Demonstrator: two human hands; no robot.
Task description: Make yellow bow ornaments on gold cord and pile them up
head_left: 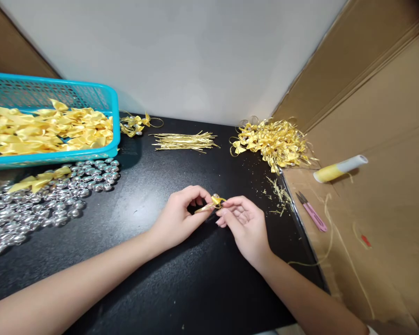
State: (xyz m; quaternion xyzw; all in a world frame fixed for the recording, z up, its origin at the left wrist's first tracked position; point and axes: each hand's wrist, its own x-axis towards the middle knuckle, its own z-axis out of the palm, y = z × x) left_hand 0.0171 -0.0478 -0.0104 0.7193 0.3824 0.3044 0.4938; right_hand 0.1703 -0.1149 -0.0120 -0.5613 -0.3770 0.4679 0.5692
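Over the middle of the black table, my left hand (181, 214) pinches a small yellow ribbon bow (216, 201) between thumb and forefinger. A silver bead seems to sit at the top of the bow, and a thin gold strip runs from it along my left fingers. From the other side, my right hand (246, 223) pinches at the bow's right edge with its thumb and fingertips. The exact part that the right fingers grip is too small to make out. Behind my hands lies a bundle of gold twist ties (185, 141).
A turquoise basket (116, 121) of yellow bows stands at the left, with silver beads (56, 204) before it. Finished-looking bows (277, 142) are heaped at the back right, near clippings (281, 197). Beyond the table's right edge lie pink thread snips (312, 212) and a roll (340, 168).
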